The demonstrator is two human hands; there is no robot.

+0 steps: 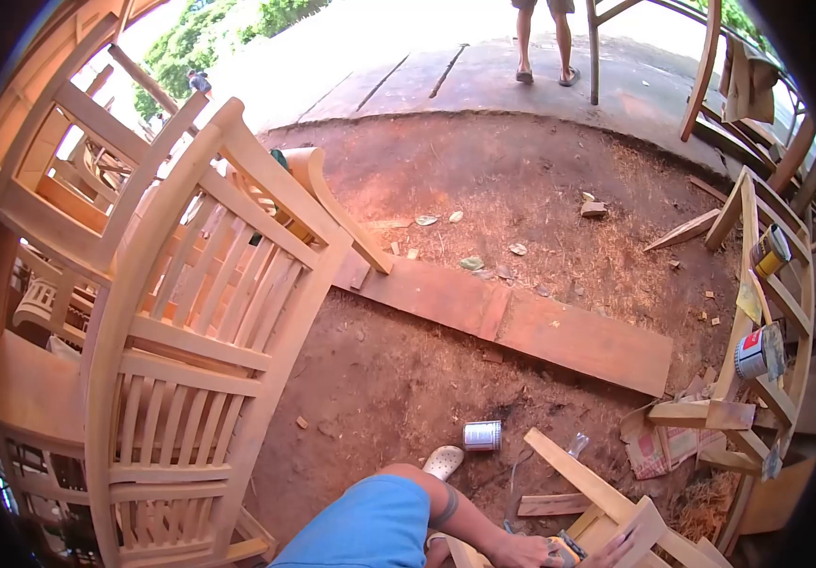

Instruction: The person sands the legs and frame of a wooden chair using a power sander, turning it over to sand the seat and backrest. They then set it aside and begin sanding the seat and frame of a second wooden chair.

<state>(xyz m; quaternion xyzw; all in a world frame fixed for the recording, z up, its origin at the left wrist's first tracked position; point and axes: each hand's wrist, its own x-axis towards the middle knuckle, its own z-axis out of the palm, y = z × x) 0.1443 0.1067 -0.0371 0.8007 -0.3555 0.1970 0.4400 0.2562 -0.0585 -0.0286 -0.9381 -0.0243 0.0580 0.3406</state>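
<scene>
At the bottom edge, my left hand [524,550] is closed on a small yellow and black tool [570,546], which is partly cut off by the frame. Just right of the tool, my right hand [613,550] has its fingers round a pale wooden piece [643,532]; its palm is out of view. A long light-coloured wooden bar [580,475] slants up to the left from this piece. My forearm passes beside my knee in blue shorts. A metal can [482,435] lies on its side on the soil near a pale clog [443,461].
Slatted wooden furniture [167,388] fills the left side. A long flat board [578,343] crosses the ground. At right, a wooden frame [787,308] carries an open can [758,353] and a yellow-labelled can [770,251]. A person's legs [564,47] stand on the paving beyond.
</scene>
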